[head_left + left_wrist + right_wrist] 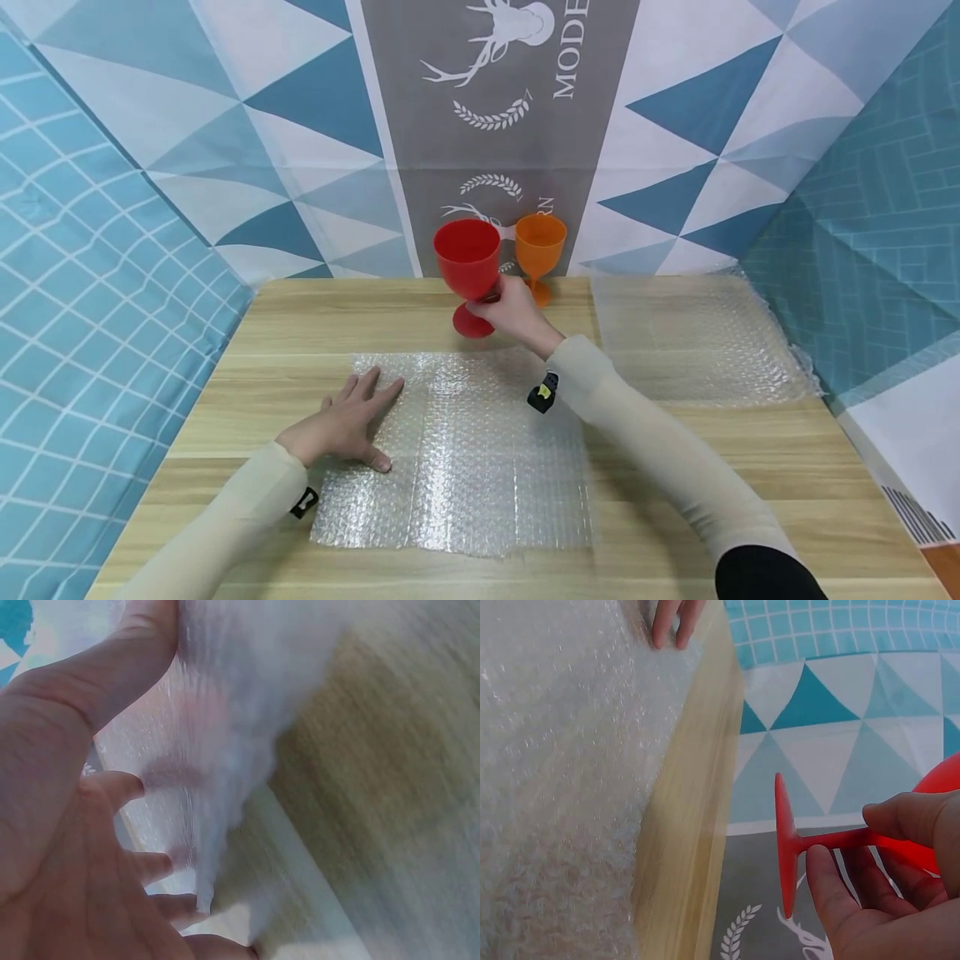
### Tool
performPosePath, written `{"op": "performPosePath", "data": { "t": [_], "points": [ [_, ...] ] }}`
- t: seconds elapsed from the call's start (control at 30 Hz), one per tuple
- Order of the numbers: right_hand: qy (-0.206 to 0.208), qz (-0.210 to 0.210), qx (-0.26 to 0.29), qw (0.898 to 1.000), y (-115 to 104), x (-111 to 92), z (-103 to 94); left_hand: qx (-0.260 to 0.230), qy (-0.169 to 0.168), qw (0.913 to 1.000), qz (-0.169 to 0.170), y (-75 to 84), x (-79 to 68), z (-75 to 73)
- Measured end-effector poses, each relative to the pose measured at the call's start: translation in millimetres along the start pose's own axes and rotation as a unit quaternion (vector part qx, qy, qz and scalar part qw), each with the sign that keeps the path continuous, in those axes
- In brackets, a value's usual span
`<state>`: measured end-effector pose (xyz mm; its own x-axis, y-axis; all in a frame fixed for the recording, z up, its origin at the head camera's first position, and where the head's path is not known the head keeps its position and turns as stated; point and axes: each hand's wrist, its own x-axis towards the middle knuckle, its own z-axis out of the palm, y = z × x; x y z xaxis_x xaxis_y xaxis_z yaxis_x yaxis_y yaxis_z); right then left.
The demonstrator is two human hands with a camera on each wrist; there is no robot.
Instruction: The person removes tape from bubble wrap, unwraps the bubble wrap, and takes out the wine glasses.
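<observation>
My right hand (pixel 513 312) grips a red plastic goblet (pixel 468 258) by the stem, near the table's back edge. In the right wrist view, the goblet's round foot (pixel 785 847) shows apart from the tabletop, and the thumb and fingers curl round the stem. A clear sheet of bubble wrap (pixel 465 467) lies flat in the middle of the table. My left hand (pixel 341 425) rests on its left edge with fingers spread. The left wrist view has the bubble wrap (pixel 232 735) blurred close to the thumb and fingers.
An orange goblet (pixel 540 246) stands upright just right of the red one. More bubble wrap (pixel 697 342) lies at the table's back right. Patterned cloth (pixel 315 125) rises behind the wooden table (pixel 247 367), with blue grid cloth (pixel 97 292) on the left.
</observation>
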<state>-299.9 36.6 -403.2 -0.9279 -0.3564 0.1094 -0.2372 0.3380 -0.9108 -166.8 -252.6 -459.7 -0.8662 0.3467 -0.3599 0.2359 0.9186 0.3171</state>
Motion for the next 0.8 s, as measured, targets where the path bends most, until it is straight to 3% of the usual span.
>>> {"op": "performPosePath", "data": {
  "t": [0.8],
  "points": [
    [0.032,0.041,0.012,0.999,29,16,4.4,0.004,0.009,0.9999,0.005,-4.1,0.9,2.3]
  ]
}}
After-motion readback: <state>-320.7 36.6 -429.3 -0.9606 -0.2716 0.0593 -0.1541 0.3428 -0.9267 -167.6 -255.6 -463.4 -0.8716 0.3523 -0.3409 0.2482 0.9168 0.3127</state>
